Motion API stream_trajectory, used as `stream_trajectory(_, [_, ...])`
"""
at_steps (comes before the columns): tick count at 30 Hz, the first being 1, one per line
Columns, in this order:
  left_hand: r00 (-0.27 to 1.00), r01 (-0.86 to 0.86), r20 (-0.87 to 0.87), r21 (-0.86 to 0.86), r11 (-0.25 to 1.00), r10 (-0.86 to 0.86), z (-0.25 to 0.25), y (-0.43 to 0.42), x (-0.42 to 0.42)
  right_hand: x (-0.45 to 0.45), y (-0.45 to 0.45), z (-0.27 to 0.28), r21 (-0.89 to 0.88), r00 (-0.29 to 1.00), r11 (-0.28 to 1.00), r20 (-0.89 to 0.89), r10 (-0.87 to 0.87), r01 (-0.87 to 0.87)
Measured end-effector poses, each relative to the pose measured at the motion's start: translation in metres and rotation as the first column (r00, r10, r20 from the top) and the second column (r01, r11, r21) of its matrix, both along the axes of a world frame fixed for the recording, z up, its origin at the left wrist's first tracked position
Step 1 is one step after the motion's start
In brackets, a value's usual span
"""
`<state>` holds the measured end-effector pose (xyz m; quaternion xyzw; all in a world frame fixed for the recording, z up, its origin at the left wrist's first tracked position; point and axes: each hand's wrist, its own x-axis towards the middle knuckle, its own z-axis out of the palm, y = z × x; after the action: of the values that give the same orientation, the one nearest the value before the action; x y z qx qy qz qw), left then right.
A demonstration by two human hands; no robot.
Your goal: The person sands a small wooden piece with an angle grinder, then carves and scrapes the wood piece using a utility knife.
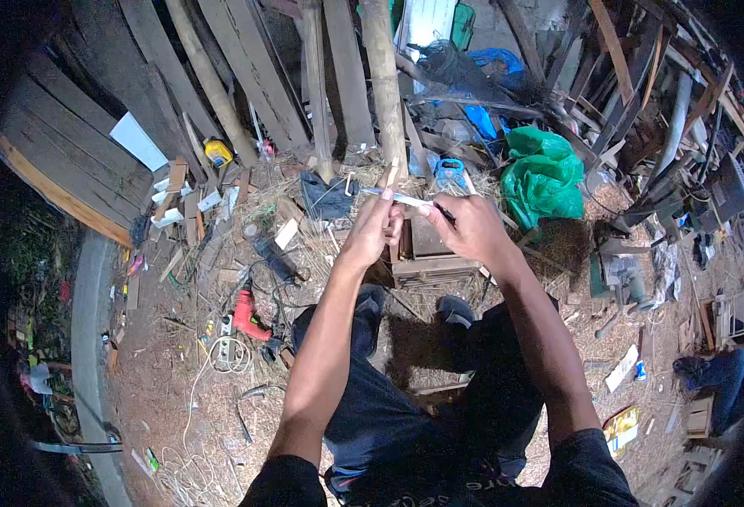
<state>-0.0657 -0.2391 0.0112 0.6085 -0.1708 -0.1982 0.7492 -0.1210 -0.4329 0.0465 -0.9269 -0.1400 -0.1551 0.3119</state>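
Note:
Above a small wooden box or bench, my two hands are raised close together. My left hand is closed around a light piece of wood, which sticks up past the fingers. A knife is in my right hand; its fingers wrap the dark handle, mostly hidden. The pale blade points left across the wood, near my left thumb. Whether the edge touches the wood I cannot tell. My feet stand on either side, behind the box.
A red power drill lies left with a power strip and loose cords. A green plastic bag sits at the right. Planks lean at the back. Scraps and shavings cover the ground. Another person's leg shows far right.

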Motion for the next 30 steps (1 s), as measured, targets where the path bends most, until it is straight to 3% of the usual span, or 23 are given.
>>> stream_trajectory(3, [0.976,-0.111,0.203,0.180,0.977,0.073,0.009,0.003,-0.006,0.001,-0.001,-0.003,-0.056,1.000,0.998,0.029,0.001,0.001])
stream_trajectory(5, [0.893,-0.192,0.441,0.202,0.961,0.086,-0.004,0.002,0.004,-0.001,0.000,-0.005,-0.058,0.999,0.998,0.035,-0.014,0.016])
stream_trajectory(7, [0.833,-0.255,0.542,0.195,0.947,0.113,-0.002,-0.001,0.005,-0.001,0.002,-0.005,-0.064,0.998,0.997,0.051,-0.026,0.029])
stream_trajectory(9, [0.839,-0.297,0.518,0.179,0.938,0.167,0.001,-0.006,-0.002,-0.002,0.003,-0.005,-0.073,0.997,0.996,0.072,-0.037,0.042])
stream_trajectory(11, [0.767,-0.416,0.576,0.113,0.902,0.281,0.004,-0.012,-0.007,0.000,0.004,-0.008,-0.037,0.994,0.999,0.107,-0.031,0.035])
stream_trajectory(18, [0.732,-0.557,0.558,0.157,0.816,0.392,0.006,-0.018,-0.014,-0.002,0.010,-0.001,-0.059,0.993,0.995,0.083,-0.081,0.086])
stream_trajectory(21, [0.782,-0.509,0.472,0.111,0.853,0.406,0.002,-0.021,-0.012,-0.001,0.010,-0.008,-0.046,0.990,0.993,0.096,-0.106,0.110])
stream_trajectory(25, [0.748,-0.531,0.539,0.138,0.836,0.387,-0.003,-0.024,-0.006,-0.001,0.010,-0.006,-0.071,0.987,0.986,0.059,-0.149,0.153])
stream_trajectory(27, [0.798,-0.498,0.493,0.217,0.840,0.346,-0.003,-0.024,-0.007,-0.002,0.011,-0.008,-0.078,0.984,0.982,0.053,-0.169,0.173])
stream_trajectory(30, [0.938,-0.331,0.180,0.211,0.920,0.296,-0.017,-0.019,0.007,0.002,0.006,-0.016,-0.108,0.983,0.978,-0.025,-0.181,0.177])
